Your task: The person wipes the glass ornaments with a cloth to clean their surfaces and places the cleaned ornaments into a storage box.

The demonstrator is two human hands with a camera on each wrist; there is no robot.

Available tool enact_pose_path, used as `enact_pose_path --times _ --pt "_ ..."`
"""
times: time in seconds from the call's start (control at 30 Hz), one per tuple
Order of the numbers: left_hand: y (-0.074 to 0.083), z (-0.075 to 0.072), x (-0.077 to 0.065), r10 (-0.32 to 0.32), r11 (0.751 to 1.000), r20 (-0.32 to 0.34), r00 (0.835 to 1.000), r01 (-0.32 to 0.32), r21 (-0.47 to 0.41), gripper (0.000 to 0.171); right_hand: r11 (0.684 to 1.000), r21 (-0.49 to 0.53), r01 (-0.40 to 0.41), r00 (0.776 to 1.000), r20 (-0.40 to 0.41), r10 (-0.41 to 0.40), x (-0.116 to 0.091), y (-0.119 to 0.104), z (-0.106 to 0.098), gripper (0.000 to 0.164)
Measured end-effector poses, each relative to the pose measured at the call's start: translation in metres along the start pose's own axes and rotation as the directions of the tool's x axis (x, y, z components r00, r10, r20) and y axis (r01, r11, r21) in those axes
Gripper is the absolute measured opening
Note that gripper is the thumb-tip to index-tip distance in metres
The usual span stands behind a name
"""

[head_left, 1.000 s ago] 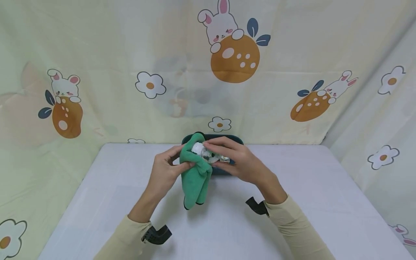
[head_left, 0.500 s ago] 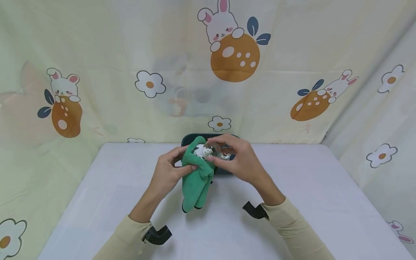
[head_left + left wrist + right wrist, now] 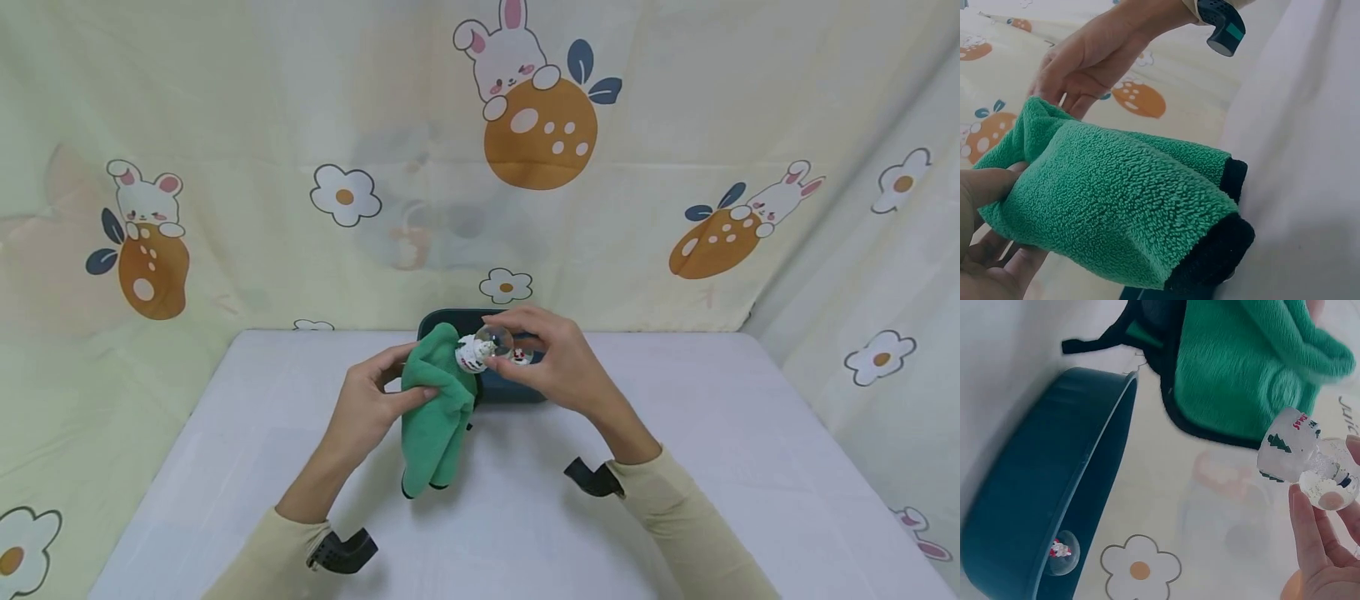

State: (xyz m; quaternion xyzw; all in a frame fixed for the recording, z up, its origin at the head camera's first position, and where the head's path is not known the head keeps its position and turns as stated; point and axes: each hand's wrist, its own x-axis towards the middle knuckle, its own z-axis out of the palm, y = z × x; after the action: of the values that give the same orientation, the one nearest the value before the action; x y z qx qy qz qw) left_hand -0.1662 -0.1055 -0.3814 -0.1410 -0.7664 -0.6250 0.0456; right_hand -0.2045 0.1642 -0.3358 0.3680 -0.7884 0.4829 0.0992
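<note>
A small snow globe [image 3: 1289, 450] with a white base bearing green trees is pinched by its clear ball in my right hand [image 3: 551, 354]. It lies tilted on its side, the base toward the left. My left hand [image 3: 375, 400] grips a green towel [image 3: 438, 408] with dark edging, thumb in front and fingers behind. The cloth hangs down beside the globe; in the right wrist view a gap shows between the base and much of the cloth. From the left wrist, the towel [image 3: 1116, 194] hides the globe.
Behind the hands stands a dark teal bin [image 3: 1041, 462] on the white table [image 3: 495, 517]. A second snow globe [image 3: 1063, 553] with a red and white figure sits inside it. A patterned curtain [image 3: 262, 125] hangs at the back.
The towel has come away from the snow globe as my left hand moved left and slightly down. The globe's base, earlier partly wrapped, is now uncovered in my right hand.
</note>
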Motion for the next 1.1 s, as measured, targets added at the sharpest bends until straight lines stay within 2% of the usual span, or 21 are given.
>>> enact_pose_path --times 0.2,0.37,0.5,0.77,1.1 --pt "-0.005 -0.015 -0.007 -0.018 0.999 -0.014 1.000 0.019 0.036 0.055 1.000 -0.018 -0.025 0.999 0.028 0.025 0.003 0.011 -0.003 0.047" --pt "-0.009 -0.025 -0.011 -0.009 0.998 -0.015 1.000 0.010 0.059 0.054 1.000 -0.007 -0.022 0.999 0.047 0.023 0.007 0.026 -0.001 0.045" --pt "-0.012 -0.032 -0.015 -0.013 0.997 -0.005 1.000 0.013 0.081 0.054 1.000 0.014 -0.023 0.997 0.076 0.022 0.011 0.039 0.002 0.043" --pt "-0.014 -0.049 -0.021 -0.015 0.992 0.020 1.000 0.013 0.127 0.053 0.999 -0.006 -0.036 0.987 0.159 0.037 0.025 0.063 0.005 0.042" --pt "-0.019 -0.070 -0.030 -0.050 0.983 0.051 0.997 0.040 0.180 0.053 0.986 -0.094 -0.139 0.960 0.232 0.158 0.042 0.085 0.010 0.042"
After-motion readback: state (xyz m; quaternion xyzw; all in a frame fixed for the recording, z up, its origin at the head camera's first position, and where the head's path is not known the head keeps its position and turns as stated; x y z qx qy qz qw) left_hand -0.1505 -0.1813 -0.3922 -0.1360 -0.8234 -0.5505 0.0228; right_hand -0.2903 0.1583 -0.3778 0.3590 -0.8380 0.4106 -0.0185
